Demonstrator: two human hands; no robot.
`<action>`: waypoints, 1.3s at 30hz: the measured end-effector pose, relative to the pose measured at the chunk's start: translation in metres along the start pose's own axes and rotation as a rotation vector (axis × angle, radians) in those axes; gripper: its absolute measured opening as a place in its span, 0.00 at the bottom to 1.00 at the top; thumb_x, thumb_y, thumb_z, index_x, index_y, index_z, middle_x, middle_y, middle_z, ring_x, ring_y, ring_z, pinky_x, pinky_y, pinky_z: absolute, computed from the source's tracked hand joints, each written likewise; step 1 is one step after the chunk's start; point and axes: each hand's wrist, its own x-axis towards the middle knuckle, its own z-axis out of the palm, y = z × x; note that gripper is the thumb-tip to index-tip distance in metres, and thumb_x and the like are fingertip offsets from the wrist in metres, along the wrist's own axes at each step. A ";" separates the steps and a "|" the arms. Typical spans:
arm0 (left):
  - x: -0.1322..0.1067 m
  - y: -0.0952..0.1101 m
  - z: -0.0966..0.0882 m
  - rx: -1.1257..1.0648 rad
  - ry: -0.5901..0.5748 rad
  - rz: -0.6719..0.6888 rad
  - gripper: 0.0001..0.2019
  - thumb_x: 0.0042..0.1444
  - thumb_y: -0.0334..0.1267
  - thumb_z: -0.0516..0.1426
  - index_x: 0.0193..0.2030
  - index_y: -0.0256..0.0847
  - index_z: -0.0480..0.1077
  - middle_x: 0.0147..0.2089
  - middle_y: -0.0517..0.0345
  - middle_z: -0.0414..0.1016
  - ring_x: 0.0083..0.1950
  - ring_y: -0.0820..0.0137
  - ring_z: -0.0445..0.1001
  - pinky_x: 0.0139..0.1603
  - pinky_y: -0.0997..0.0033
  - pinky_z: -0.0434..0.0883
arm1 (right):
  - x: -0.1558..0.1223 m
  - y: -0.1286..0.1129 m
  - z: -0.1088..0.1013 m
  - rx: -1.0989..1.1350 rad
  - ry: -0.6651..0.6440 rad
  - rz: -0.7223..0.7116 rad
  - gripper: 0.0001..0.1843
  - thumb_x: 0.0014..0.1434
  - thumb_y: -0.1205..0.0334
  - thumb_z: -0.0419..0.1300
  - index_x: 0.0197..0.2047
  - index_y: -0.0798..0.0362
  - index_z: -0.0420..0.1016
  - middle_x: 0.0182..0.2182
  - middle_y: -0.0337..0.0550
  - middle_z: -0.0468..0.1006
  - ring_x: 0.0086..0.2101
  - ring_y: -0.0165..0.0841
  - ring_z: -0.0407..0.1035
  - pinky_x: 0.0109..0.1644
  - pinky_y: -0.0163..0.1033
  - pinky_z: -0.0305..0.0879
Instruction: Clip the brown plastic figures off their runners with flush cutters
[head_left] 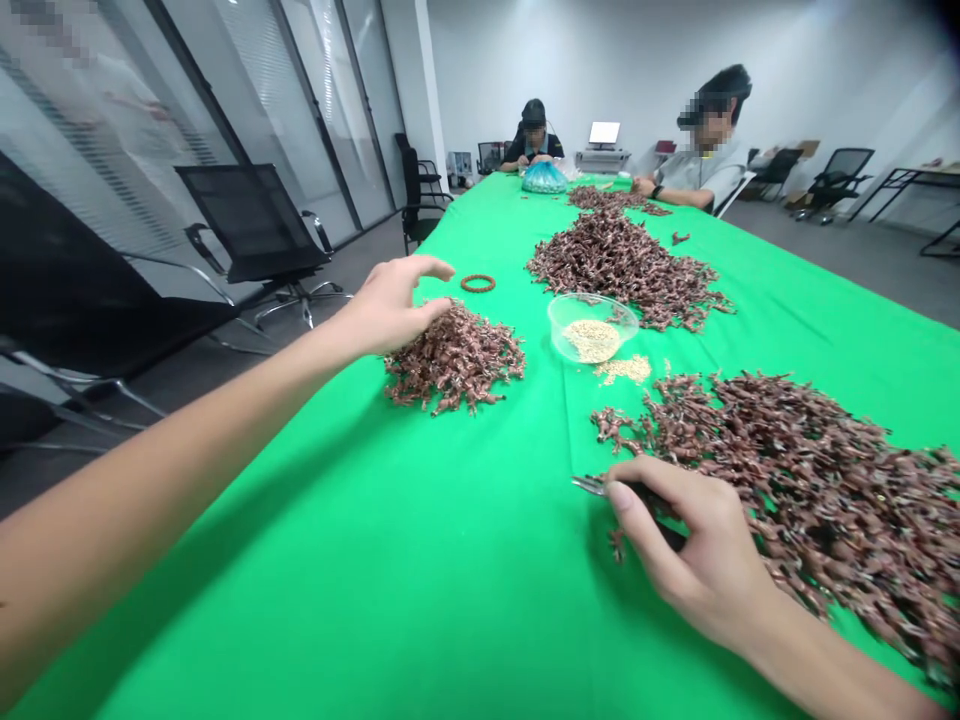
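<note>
My left hand [394, 305] reaches over a small heap of brown figurines [465, 365], thumb and fingers apart, with nothing seen in it. The figurines look like tiny animals, though their exact kind is hard to make out. My right hand [697, 545] is closed around black tweezers [590, 486], whose metal tips point left, just above the cloth. Beside this hand spreads a large heap of the same figurines [840, 480]. One loose figurine [616, 545] lies below the tweezers. A clear plastic bowl [559, 325] holds small pale pieces [592, 340], and more pale pieces lie beside it.
A green cloth [360, 560] covers the long table. Another figurine heap [622, 260] lies behind the bowl, and a brown beaded ring [478, 284] near my left hand. Two people sit farther along, near a blue bag [544, 178]. Office chairs [255, 220] stand at left.
</note>
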 end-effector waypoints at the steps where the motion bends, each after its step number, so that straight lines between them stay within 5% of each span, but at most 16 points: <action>1: -0.001 0.000 0.001 -0.011 0.041 -0.019 0.17 0.60 0.43 0.59 0.55 0.42 0.73 0.56 0.49 0.77 0.56 0.57 0.75 0.58 0.54 0.71 | 0.000 0.000 -0.001 0.007 0.005 0.001 0.06 0.65 0.61 0.57 0.36 0.52 0.73 0.22 0.32 0.71 0.21 0.24 0.64 0.27 0.32 0.59; 4: -0.014 0.007 0.002 0.026 0.110 -0.035 0.13 0.60 0.45 0.59 0.49 0.43 0.75 0.51 0.51 0.80 0.51 0.58 0.77 0.54 0.57 0.73 | 0.001 0.001 -0.002 0.016 0.023 -0.001 0.06 0.65 0.61 0.57 0.36 0.52 0.73 0.22 0.31 0.71 0.21 0.23 0.64 0.26 0.32 0.58; 9: -0.036 0.017 0.009 0.065 0.027 -0.016 0.11 0.60 0.45 0.59 0.43 0.42 0.77 0.46 0.52 0.80 0.48 0.57 0.77 0.49 0.59 0.72 | 0.002 0.001 -0.004 0.015 0.035 -0.009 0.05 0.65 0.62 0.58 0.37 0.52 0.73 0.23 0.31 0.71 0.22 0.23 0.65 0.27 0.31 0.59; 13: -0.049 0.026 0.017 0.026 0.080 -0.014 0.09 0.63 0.42 0.57 0.42 0.40 0.76 0.44 0.51 0.79 0.46 0.60 0.77 0.48 0.60 0.71 | 0.000 0.000 -0.006 0.016 0.064 -0.025 0.04 0.64 0.62 0.59 0.38 0.52 0.73 0.25 0.33 0.73 0.24 0.23 0.66 0.30 0.31 0.62; 24: -0.082 0.092 0.067 0.180 -0.101 0.341 0.11 0.65 0.37 0.53 0.50 0.34 0.72 0.55 0.40 0.73 0.56 0.53 0.71 0.57 0.50 0.68 | 0.002 0.010 -0.015 0.085 0.245 0.141 0.10 0.66 0.58 0.57 0.34 0.51 0.75 0.19 0.32 0.65 0.20 0.24 0.58 0.22 0.33 0.54; 31: -0.066 0.072 0.074 0.227 -0.096 0.277 0.11 0.65 0.35 0.53 0.50 0.34 0.71 0.54 0.39 0.73 0.58 0.51 0.70 0.56 0.50 0.68 | 0.005 0.010 -0.020 0.065 0.222 0.098 0.10 0.66 0.59 0.58 0.34 0.52 0.74 0.19 0.32 0.64 0.20 0.24 0.57 0.23 0.33 0.54; 39: -0.071 0.063 0.082 0.200 -0.108 0.351 0.08 0.64 0.38 0.55 0.44 0.38 0.74 0.55 0.44 0.74 0.62 0.52 0.68 0.62 0.48 0.63 | 0.006 0.005 -0.020 0.054 0.201 0.031 0.08 0.65 0.61 0.58 0.35 0.53 0.75 0.20 0.32 0.67 0.20 0.23 0.59 0.23 0.33 0.55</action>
